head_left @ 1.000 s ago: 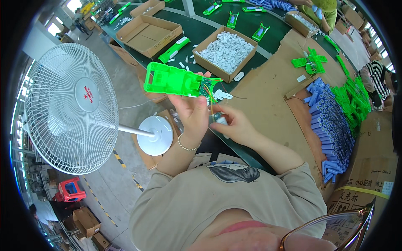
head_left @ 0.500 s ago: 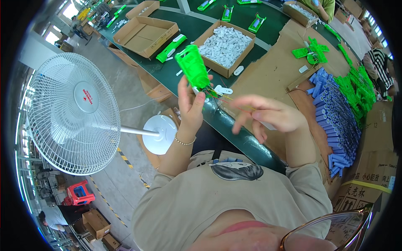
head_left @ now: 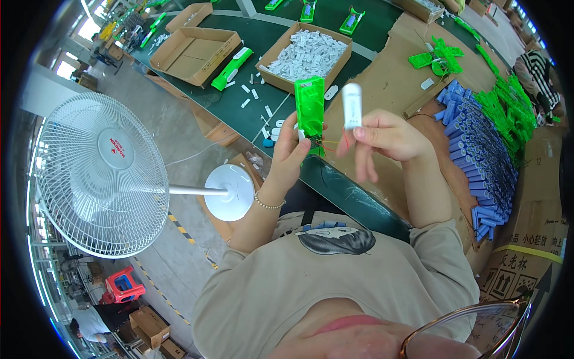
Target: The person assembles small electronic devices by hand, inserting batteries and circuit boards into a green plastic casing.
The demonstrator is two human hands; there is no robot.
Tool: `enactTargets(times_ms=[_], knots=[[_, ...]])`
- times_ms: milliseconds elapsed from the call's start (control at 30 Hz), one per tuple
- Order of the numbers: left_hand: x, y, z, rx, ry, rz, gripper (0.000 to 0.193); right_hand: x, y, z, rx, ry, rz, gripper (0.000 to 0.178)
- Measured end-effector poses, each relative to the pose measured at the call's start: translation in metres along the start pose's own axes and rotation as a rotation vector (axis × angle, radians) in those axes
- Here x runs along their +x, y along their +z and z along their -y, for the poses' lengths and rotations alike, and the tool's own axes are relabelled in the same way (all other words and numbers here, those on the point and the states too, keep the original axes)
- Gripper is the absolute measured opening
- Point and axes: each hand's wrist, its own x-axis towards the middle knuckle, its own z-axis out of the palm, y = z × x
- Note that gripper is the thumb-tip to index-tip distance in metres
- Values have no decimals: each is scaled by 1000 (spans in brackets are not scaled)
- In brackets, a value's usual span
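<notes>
My left hand is closed around the lower end of a bright green plastic housing, which stands nearly upright above the table edge. Thin red, yellow and dark wires come out of the housing's bottom and run toward my other hand. Between thumb and fingers, my right hand pinches a long white piece with a rounded top. Its exact kind I cannot make out. The two hands are apart, and the right fingertips are slightly blurred.
A carton of small white parts stands behind the housing, a shallow carton to its left. A green flashlight-shaped body lies between. Blue cylinders are piled at right beside green housings. A white fan stands at left.
The green housing has moved right and turned more upright. My right hand has raised the white piece from low beside its fingers to upright. The whole view has shifted a little.
</notes>
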Motion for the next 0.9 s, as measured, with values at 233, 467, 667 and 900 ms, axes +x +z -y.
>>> enactTargets(times_ms=[233, 467, 667, 900], knots=[[-3, 5, 3, 95, -31, 140, 56, 7, -10, -12, 143, 14, 95, 50], [-3, 5, 7, -47, -37, 71, 57, 8, -14, -13, 189, -66, 158, 47], [-9, 10, 14, 202, 3, 59, 56, 16, -19, -23, 269, -73, 148, 46], [-8, 13, 14, 216, 91, -2, 55, 18, -18, -26, 293, -79, 155, 43]])
